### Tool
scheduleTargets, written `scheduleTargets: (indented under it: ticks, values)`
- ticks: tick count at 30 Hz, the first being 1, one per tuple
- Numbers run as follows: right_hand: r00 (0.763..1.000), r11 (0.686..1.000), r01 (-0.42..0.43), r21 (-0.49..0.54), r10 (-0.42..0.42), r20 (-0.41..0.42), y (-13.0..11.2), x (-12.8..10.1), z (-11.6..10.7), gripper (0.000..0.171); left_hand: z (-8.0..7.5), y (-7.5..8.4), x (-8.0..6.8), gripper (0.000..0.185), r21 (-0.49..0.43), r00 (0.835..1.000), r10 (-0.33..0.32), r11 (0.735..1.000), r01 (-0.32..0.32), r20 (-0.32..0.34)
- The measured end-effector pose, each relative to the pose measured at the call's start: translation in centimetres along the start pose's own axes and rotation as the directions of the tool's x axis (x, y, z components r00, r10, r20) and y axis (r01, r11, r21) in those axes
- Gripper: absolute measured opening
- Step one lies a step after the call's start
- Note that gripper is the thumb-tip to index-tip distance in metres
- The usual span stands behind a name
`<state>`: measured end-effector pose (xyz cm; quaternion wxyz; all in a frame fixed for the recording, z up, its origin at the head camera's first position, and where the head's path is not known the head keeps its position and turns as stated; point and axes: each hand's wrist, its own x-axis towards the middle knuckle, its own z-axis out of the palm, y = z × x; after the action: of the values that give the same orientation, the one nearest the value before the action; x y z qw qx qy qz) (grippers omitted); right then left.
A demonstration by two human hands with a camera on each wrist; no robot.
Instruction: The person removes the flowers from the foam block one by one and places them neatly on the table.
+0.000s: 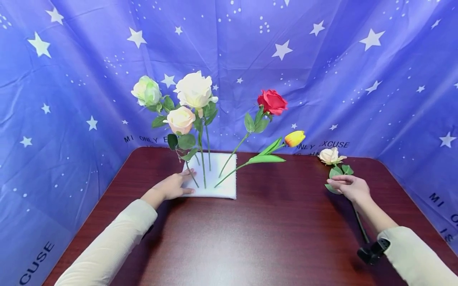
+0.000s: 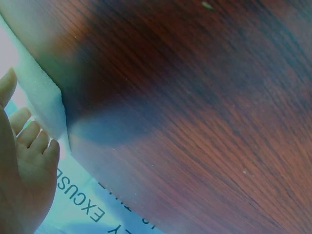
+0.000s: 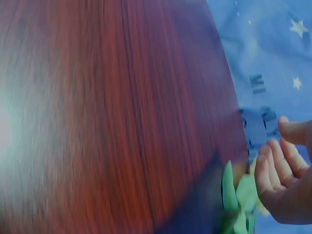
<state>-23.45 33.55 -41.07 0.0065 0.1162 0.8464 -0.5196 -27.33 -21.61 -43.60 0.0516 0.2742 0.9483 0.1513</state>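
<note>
On the left part of a white foam block (image 1: pixel 225 190) rests my left hand (image 1: pixel 174 186), fingers spread beside the stems. Several artificial flowers stand in the block: a green-white rose (image 1: pixel 146 92), a large white rose (image 1: pixel 194 89), a pale pink rose (image 1: pixel 180 120), a red rose (image 1: pixel 272 102) and a yellow-orange tulip (image 1: pixel 295 138). The last two lean right. A cream rose (image 1: pixel 330 156) lies at the table's right side. Over its leaves and stem is my right hand (image 1: pixel 352 188), fingers loosely bent; the right wrist view shows thumb and fingers apart, nothing between them.
The dark red wooden table (image 1: pixel 272 234) has rounded far corners. Blue star-printed cloth (image 1: pixel 236 51) hangs behind it and along both sides. A black wrist device (image 1: pixel 373 251) sits at the right sleeve, near the cream rose's stem end.
</note>
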Motion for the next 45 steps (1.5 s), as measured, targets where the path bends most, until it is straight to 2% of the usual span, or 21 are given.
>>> scheduleTargets:
  ticks: [4,7,9,11,15,18,22,29,33,37,45]
  values:
    - [0.991,0.99,0.05,0.134,-0.065,0.113,-0.7,0.4,2.0,0.02,0.0,0.0,0.1,0.067,0.004,1.0,0.001,1.0,-0.001,0.003]
    - [0.976,0.97,0.126,0.207,-0.159,0.151,-1.2,0.6,4.0,0.024,0.0,0.0,0.2,0.067,0.0,1.0,-0.008,1.0,0.008,0.011]
    - [0.965,0.953,0.171,0.249,-0.213,0.154,-1.7,0.7,5.5,0.019,-0.1,0.1,0.2,0.067,0.004,1.0,-0.011,1.0,0.011,0.011]
    - [0.957,0.946,0.206,0.251,-0.248,0.152,-2.3,0.7,7.2,0.017,-0.1,0.0,0.2,0.067,0.0,1.0,-0.012,1.0,0.012,0.006]
    - [0.942,0.935,0.253,0.247,-0.297,0.159,-3.4,0.6,10.4,0.037,0.0,-0.1,0.1,0.067,-0.004,1.0,-0.006,1.0,0.006,-0.006]
    - [0.927,0.916,0.257,0.309,-0.324,0.19,-4.1,0.5,12.4,0.043,0.2,-0.1,0.2,0.067,-0.006,1.0,-0.004,1.0,0.004,-0.005]
    - [0.905,0.88,0.219,0.421,-0.345,0.251,-5.0,0.3,14.7,0.048,0.2,0.0,0.2,0.067,-0.002,1.0,-0.004,1.0,0.004,0.0]
    - [0.874,0.844,0.194,0.501,-0.38,0.302,-6.7,0.0,17.7,0.052,0.1,-0.1,0.2,0.066,-0.005,1.0,-0.015,1.0,0.015,0.001]
    - [0.877,0.832,0.161,0.531,-0.367,0.309,-7.4,-0.3,19.5,0.05,0.2,-0.2,0.1,0.066,-0.009,1.0,-0.025,1.0,0.025,0.007]
    - [0.886,0.836,0.164,0.524,-0.359,0.295,-8.0,-0.6,21.3,0.045,0.2,-0.3,0.0,0.067,-0.007,1.0,-0.028,1.0,0.028,0.01]
    - [0.902,0.8,0.128,0.586,-0.34,0.268,-9.1,-1.0,24.1,0.028,0.0,-0.1,0.0,0.067,-0.009,1.0,-0.024,1.0,0.024,0.0]
